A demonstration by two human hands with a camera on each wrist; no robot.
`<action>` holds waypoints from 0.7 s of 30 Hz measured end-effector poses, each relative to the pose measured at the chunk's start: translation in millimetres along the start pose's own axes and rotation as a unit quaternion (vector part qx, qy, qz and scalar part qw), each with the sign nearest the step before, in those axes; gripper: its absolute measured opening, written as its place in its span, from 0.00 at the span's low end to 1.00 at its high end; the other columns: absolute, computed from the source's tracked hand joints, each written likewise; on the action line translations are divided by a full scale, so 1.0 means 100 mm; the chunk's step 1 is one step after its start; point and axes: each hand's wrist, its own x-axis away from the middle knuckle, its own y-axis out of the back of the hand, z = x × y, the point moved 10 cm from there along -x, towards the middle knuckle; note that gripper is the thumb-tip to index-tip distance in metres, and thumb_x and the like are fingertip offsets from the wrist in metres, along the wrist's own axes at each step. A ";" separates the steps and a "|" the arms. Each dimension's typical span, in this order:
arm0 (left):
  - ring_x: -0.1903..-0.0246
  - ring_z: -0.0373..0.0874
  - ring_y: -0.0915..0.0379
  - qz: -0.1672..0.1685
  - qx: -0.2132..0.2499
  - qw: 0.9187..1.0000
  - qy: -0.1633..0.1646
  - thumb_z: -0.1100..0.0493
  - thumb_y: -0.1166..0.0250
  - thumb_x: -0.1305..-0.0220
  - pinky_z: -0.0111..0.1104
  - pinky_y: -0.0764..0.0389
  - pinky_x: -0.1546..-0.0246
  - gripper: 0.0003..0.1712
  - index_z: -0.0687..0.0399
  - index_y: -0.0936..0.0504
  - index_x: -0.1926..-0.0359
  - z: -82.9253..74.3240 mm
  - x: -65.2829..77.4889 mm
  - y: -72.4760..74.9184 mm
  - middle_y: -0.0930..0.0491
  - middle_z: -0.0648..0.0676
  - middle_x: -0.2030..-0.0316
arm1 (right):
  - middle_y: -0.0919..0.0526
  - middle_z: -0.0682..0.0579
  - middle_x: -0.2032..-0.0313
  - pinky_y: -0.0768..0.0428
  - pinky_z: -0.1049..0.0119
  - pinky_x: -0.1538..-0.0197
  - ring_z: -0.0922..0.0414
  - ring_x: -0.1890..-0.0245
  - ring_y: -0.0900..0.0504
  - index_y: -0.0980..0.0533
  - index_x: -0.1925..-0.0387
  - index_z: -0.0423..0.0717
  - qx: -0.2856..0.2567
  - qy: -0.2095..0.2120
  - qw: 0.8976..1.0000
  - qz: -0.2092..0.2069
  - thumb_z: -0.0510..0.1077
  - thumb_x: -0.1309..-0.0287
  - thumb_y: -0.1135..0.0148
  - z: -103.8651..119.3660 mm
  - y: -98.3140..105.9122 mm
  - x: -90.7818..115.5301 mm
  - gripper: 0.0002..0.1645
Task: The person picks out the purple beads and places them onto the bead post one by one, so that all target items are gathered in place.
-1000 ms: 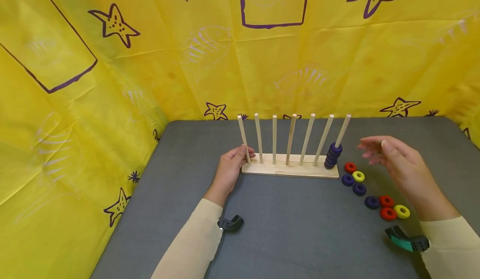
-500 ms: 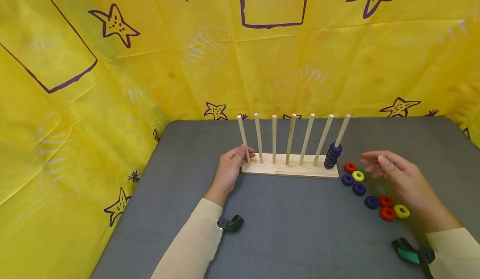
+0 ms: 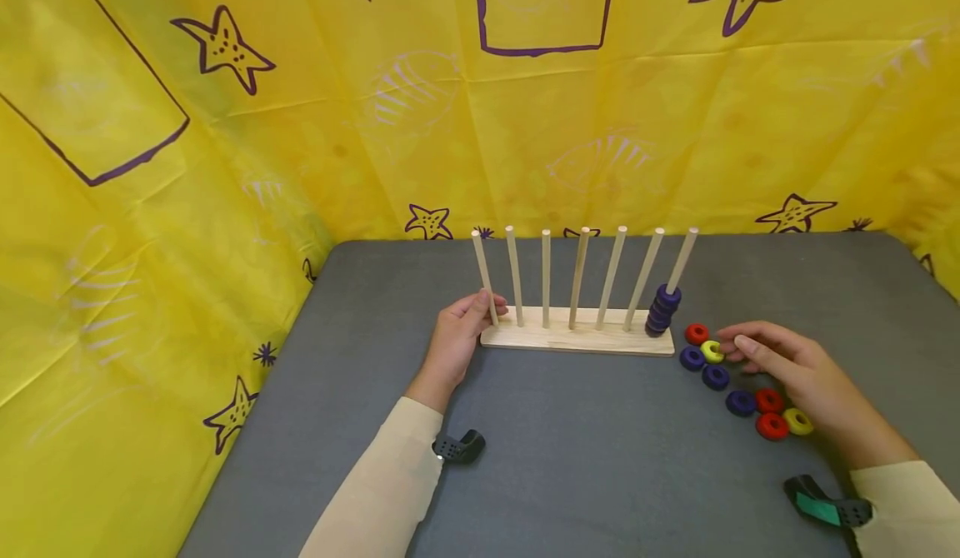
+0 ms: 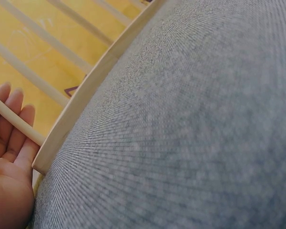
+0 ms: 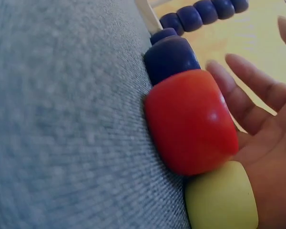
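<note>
A pale wooden peg rack stands on the table with a row of upright pegs. Several dark blue rings are stacked on its rightmost peg. My left hand holds the rack's left end, its thumb and fingers around the leftmost peg. Just right of the rack, my right hand hovers with fingers apart and nothing held. Its fingertips overlap the edge of a yellow ring; whether they touch it I cannot tell. Beside that ring lie a red ring and two blue rings.
Nearer me on the right lie another blue ring, two red rings and a second yellow ring. A grey cloth covers the table. Yellow printed fabric hangs behind and to the left.
My right hand has come down and closer to the far yellow ring. The left hand keeps its place on the rack, and the rings lie as before.
</note>
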 end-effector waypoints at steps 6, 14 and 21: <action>0.45 0.53 0.16 0.002 -0.003 1.000 0.001 0.51 0.40 0.14 0.44 0.20 0.36 0.24 0.71 0.12 0.47 -0.03 0.01 0.00 0.12 0.64 0.51 | 0.12 0.57 0.49 0.18 0.74 0.52 0.63 0.53 0.14 0.20 0.38 0.36 0.036 -0.030 0.999 0.014 0.39 0.16 0.44 -0.05 -0.01 0.01 0.16; 0.44 0.55 0.16 0.003 -0.006 1.000 -0.001 0.49 0.40 0.14 0.46 0.21 0.36 0.25 0.71 0.12 0.47 -0.03 0.00 0.00 0.12 0.65 0.51 | 0.12 0.54 0.48 0.17 0.72 0.54 0.62 0.53 0.14 0.19 0.38 0.38 0.044 -0.041 0.998 0.022 0.39 0.21 0.34 -0.07 -0.05 0.03 0.16; 0.44 0.57 0.16 0.002 -0.005 1.000 0.001 0.50 0.40 0.14 0.47 0.21 0.35 0.25 0.72 0.13 0.47 -0.03 0.01 0.00 0.12 0.66 0.50 | 0.11 0.52 0.54 0.16 0.71 0.59 0.59 0.58 0.15 0.17 0.42 0.36 0.040 -0.020 0.999 0.021 0.32 0.30 0.28 -0.08 -0.09 0.01 0.17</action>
